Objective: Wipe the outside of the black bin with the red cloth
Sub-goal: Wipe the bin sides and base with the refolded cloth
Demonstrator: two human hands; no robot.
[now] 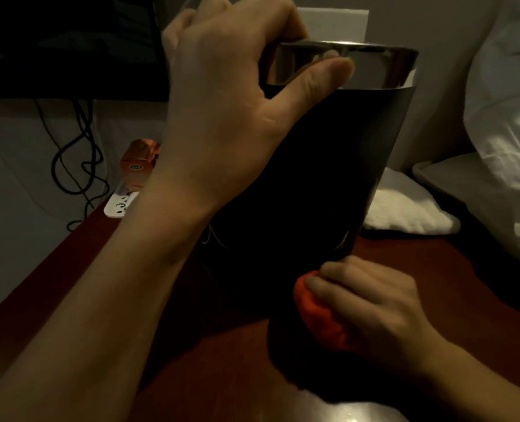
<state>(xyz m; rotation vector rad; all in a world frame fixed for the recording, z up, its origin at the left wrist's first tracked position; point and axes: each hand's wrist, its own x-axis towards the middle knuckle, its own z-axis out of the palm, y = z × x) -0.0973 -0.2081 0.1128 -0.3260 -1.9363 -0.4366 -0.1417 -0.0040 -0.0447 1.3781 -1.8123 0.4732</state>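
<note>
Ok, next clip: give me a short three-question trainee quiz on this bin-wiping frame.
1. True or false: the left hand grips the black bin at its shiny metal rim.
2. What does the right hand hold? A) white towel B) red cloth C) orange box
3. Fill in: the cloth meets the bin near its ____ (top or bottom).

Key
1. True; the thumb lies across the outside of the rim, with the fingers over its top edge.
2. B; the red cloth is bunched under the fingers. The white towel lies behind the bin and the orange box stands by the power strip.
3. Bottom, by the wooden tabletop.
</note>
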